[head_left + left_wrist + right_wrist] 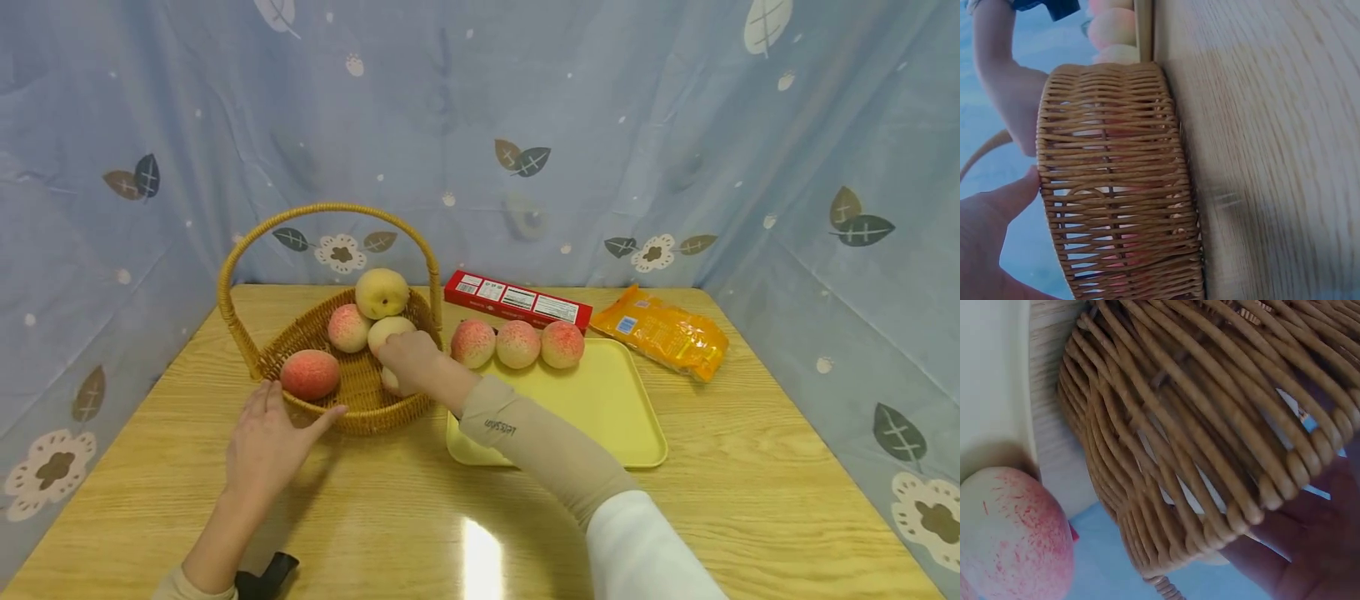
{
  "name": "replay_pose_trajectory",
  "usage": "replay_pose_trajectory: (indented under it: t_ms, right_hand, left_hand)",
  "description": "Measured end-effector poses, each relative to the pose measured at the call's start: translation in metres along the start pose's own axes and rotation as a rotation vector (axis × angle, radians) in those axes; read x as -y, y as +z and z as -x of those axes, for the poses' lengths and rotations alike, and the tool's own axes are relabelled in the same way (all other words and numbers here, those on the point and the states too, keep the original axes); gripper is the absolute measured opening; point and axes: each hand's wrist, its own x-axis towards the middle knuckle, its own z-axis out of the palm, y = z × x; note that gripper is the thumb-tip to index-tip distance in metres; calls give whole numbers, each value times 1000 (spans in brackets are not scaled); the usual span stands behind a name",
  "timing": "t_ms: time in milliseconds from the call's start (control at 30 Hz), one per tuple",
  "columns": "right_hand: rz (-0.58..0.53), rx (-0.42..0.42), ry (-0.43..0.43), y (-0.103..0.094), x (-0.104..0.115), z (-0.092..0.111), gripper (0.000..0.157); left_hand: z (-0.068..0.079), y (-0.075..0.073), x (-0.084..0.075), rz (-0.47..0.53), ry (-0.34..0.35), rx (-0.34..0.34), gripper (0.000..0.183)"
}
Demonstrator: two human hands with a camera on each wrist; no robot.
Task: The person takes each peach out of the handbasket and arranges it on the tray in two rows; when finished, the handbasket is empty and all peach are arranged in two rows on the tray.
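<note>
Worktop carries it all; basket on the left, tray right beside it, handy for reaching between, I'd guess; bag and box behind, seemingly parked out of the way; left hand spread wide on the rim, probably steadying it; right hand in the basket, fingers hidden, can't tell if gripping; peaches in basket and by tray's back edge; label print's too tiny to read
</note>
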Motion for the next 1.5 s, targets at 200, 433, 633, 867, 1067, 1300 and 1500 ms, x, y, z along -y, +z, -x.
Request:
replay_pose_trajectory:
  t_ms: [200,433,633,867,1067,1300,1500]
  right_hand:
    - [-17,-18,-19,1,-10,0,14]
    - [-401,-104,-43,6,-29,6,32]
    - [-652,-258,-95,12,-39,16,47]
    - [-1179,-369,-98,23,-47,35,69]
    - [-1446,-436,-73,28,-57,56,66]
    - [-1525,-532,50,39,-72,81,64]
    - [-1565,-599,174,48,-85,103,61]
  left_hand:
    - [0,2,-3,15,-5,26,114]
    - [2,1,-1,23,-20,25,114]
    - [3,-1,0,18,-17,18,113]
    - [1,-1,1,16,-8,7,113]
    - [0,-1,0,30,-1,-1,113]
    - [0,0,0,32,18,-18,111]
    - [1,-1,0,15,12,-5,112]
